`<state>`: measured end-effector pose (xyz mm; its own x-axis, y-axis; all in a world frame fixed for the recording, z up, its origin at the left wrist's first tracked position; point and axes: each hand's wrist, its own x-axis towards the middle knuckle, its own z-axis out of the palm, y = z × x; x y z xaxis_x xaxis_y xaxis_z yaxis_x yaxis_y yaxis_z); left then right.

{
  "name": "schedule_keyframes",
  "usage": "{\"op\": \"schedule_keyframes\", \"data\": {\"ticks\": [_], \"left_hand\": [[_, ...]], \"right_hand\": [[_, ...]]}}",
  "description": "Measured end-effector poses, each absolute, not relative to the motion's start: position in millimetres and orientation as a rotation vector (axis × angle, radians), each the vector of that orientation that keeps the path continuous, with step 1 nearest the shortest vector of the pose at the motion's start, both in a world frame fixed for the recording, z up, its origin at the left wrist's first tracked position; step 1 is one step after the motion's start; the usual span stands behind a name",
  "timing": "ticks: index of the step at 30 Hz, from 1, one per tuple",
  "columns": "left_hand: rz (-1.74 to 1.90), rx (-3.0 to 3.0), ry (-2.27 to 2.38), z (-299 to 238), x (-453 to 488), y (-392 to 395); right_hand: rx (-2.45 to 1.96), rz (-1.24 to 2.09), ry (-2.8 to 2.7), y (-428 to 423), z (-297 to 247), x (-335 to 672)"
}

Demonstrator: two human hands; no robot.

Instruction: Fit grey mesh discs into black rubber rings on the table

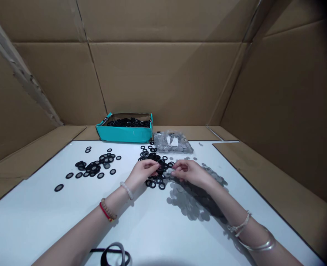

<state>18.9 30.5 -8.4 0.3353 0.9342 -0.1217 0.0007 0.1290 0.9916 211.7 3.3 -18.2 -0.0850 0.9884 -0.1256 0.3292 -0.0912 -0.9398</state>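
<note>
My left hand (145,170) reaches over a heap of black rings (162,186) with thumb and forefinger pinched together. Whatever lies between those fingertips blends into the dark rings behind. Opposite it, my right hand (192,172) is closed in a pinch, a thin grey disc (169,172) at its fingertips. Below and beside the right hand spreads a loose pile of grey translucent discs (189,203), partly hidden by the forearm and its shadow. Off to the left lie several black rings with grey centres (93,168), some overlapping.
A turquoise open box (124,134) full of black rings stands at the back. Beside it rests a clear bag of grey discs (173,142). Cardboard walls (163,81) enclose the white table (41,218). A dark looped strap (115,255) lies at the front edge.
</note>
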Motion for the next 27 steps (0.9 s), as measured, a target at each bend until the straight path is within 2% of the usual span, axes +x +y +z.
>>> {"op": "schedule_keyframes", "data": {"ticks": [13, 27], "left_hand": [[0.872, 1.247, 1.005, -6.9, 18.8, 30.5], [0.843, 1.349, 0.944, -17.1, 22.8, 23.7]], "right_hand": [[-1.434, 1.153, -1.530, 10.5, -29.9, 218.9], [-1.233, 1.285, -1.300, 0.9, -22.3, 194.5]]}}
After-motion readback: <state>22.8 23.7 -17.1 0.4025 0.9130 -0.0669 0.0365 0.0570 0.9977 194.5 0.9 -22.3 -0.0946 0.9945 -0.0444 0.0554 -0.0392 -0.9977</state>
